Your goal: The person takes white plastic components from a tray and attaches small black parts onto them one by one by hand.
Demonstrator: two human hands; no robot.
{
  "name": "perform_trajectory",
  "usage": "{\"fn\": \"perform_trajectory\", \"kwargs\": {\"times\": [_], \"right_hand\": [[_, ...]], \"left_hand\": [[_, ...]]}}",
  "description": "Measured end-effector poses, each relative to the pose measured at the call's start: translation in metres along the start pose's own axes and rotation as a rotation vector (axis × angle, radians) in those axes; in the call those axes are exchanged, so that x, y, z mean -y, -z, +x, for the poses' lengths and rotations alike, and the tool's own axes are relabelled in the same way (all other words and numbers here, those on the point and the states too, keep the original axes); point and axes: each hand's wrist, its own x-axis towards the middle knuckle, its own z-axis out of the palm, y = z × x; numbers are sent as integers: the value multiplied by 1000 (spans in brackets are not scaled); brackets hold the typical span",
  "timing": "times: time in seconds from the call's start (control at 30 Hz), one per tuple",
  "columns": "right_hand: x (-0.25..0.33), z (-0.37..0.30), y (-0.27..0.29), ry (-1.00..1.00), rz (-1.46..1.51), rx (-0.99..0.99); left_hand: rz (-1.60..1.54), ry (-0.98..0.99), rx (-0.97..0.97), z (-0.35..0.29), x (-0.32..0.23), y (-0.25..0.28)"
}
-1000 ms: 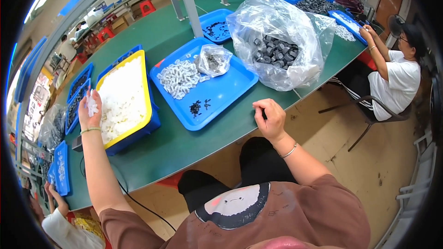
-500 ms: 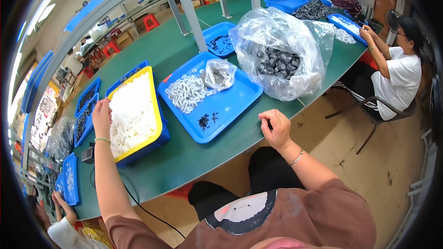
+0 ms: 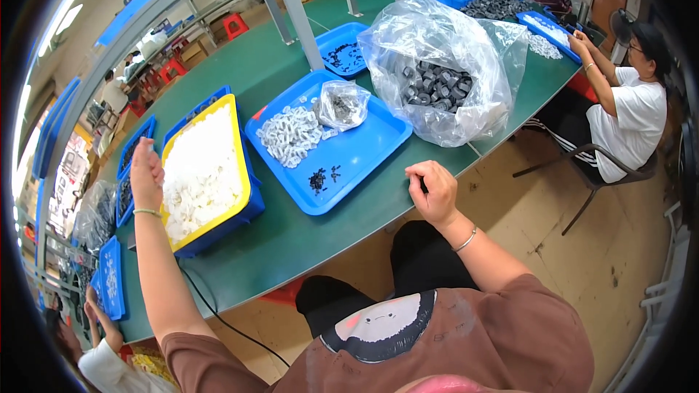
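Note:
My left hand (image 3: 148, 178) is raised between the yellow-rimmed bin (image 3: 239, 167) of white plastic pieces (image 3: 200, 175) and the small blue trays of dark parts (image 3: 136, 147). Its fingers are closed; something pale may show at the fingertips, too small to name. Curled by the table's front edge, my right hand (image 3: 435, 193) keeps its fingers pressed together, and what they hold, if anything, is hidden. Ahead lies a blue tray (image 3: 357, 164) with clear plastic pieces (image 3: 289, 135), tiny black parts (image 3: 318, 180) and a small clear bag (image 3: 342, 104).
A large clear bag (image 3: 389, 36) of black caps (image 3: 439, 87) stands right of the tray. Behind is another blue tray (image 3: 357, 35). Metal posts (image 3: 295, 14) rise from the green table (image 3: 287, 247). Co-workers sit at right (image 3: 619, 109) and lower left (image 3: 109, 364). A black cable (image 3: 226, 320) hangs near my left arm.
My left hand has moved from the yellow-rimmed bin's left edge toward the small blue trays and turned. My right hand stays closed at the table edge. The view has shifted slightly.

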Motion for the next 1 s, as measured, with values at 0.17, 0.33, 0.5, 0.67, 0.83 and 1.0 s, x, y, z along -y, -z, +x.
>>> {"fn": "perform_trajectory", "kwargs": {"times": [0.17,0.33,0.5,0.67,0.83,1.0], "right_hand": [[0,-1,2,-8,9,13],[-1,-2,0,1,3,4],[-2,2,-1,-1,17,23],[-1,3,-2,9,16,20],[49,43,-12,2,377,196],[83,82,-67,170,473,317]], "left_hand": [[-426,33,53,5,-17,27],[-800,-20,307,8,-24,26],[-689,66,558,-63,-42,-89],[-639,261,743,-110,-11,-166],[-1133,664,604,-128,38,-211],[-1472,715,352,-112,97,-209]]}}
